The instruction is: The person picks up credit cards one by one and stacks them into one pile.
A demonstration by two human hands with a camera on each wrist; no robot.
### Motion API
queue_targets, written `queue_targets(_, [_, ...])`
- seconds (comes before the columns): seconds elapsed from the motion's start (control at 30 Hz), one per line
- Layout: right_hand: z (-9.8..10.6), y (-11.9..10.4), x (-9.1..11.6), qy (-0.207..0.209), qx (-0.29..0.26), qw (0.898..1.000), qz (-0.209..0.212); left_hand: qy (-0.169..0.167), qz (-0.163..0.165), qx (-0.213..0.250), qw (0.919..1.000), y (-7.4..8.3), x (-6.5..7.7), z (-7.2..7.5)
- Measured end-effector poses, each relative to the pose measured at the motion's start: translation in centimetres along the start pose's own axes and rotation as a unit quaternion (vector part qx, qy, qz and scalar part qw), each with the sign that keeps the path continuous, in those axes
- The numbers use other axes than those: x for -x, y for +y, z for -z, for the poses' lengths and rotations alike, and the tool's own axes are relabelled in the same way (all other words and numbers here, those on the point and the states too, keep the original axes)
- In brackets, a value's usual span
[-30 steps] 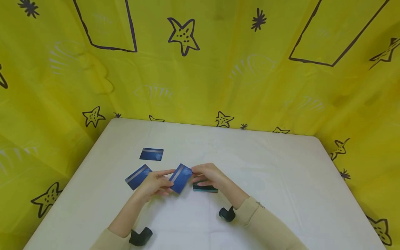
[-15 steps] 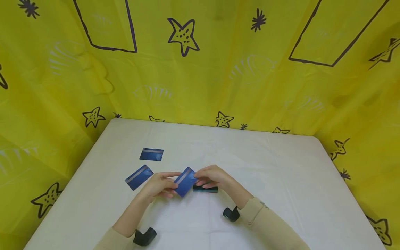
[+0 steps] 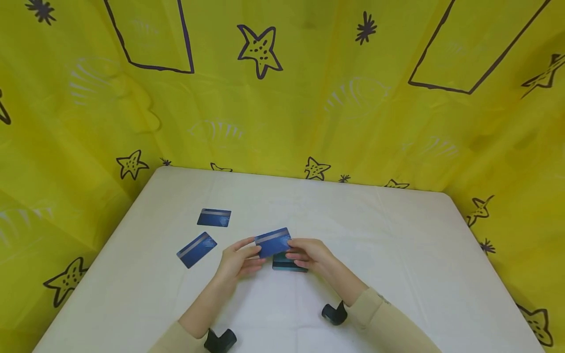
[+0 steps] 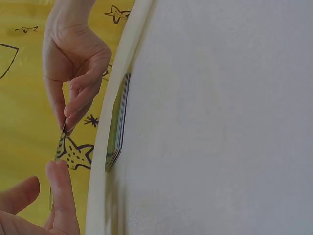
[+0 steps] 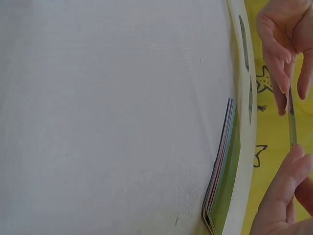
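Between both hands, lifted over the white table, is a blue plastic card (image 3: 272, 242) with a grey stripe, like a bank card. My left hand (image 3: 237, 260) pinches its left end between thumb and fingers. At the right end, my right hand (image 3: 314, 253) pinches the card by its corner. Below and just behind the held card lies a stack of cards (image 3: 290, 265), the top one teal with a dark stripe, partly covered in the head view. The right wrist view shows the stack's layered edges (image 5: 222, 169) and the held card edge-on (image 5: 292, 122).
Two more blue cards lie left of my hands: one tilted card (image 3: 196, 250) and, farther back, one straighter card (image 3: 214, 217). The white table (image 3: 375, 235) ends at a yellow patterned curtain (image 3: 300, 108). Dark camera mounts (image 3: 334, 314) stick out at both wrists.
Both hands have shifted right with the blue card. The card has turned from a steep slant to nearly level lengthwise, and more of the stack shows below it.
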State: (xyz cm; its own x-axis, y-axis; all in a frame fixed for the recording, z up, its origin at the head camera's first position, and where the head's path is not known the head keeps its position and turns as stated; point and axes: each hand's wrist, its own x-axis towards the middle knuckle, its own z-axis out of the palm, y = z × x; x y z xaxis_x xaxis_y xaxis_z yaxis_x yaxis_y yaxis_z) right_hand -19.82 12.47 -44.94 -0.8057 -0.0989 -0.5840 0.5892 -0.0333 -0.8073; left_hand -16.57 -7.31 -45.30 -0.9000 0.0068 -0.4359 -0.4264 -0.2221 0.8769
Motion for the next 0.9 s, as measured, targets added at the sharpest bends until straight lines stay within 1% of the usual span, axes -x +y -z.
queue_targets(0.17, [0.3, 0.1, 0.7, 0.018, -0.020, 1.000, -0.001, 0.010, -0.009, -0.013, 0.9998, -0.4, 0.0, -1.0])
queue_targets(0.3, [0.7, 0.3, 1.3, 0.030, -0.016, 0.999, 0.002, 0.028, -0.015, -0.022, 0.9993, -0.7, -0.3, -1.9])
queue_targets(0.4, [1.0, 0.5, 1.7, 0.043, 0.000, 0.999, 0.015, 0.030, -0.018, -0.024, 0.9991, -1.0, -0.6, -2.3])
queue_targets(0.53, [1.5, 0.8, 2.0, 0.060, 0.033, 0.997, 0.038, 0.018, -0.018, -0.025, 0.9994, -1.4, -0.9, -2.8])
queue_targets(0.63, [1.9, 1.1, 2.1, 0.067, 0.050, 0.995, 0.046, 0.005, -0.019, -0.033, 0.9993, -1.6, -1.0, -3.1])
queue_targets(0.8, [2.4, 1.7, 2.3, 0.065, 0.058, 0.995, 0.051, -0.015, -0.017, -0.049, 0.9985, -2.0, -0.7, -3.1])
queue_targets(0.9, [2.5, 2.0, 2.4, 0.062, 0.064, 0.995, 0.053, -0.036, -0.011, -0.055, 0.9978, -2.2, -0.6, -2.9])
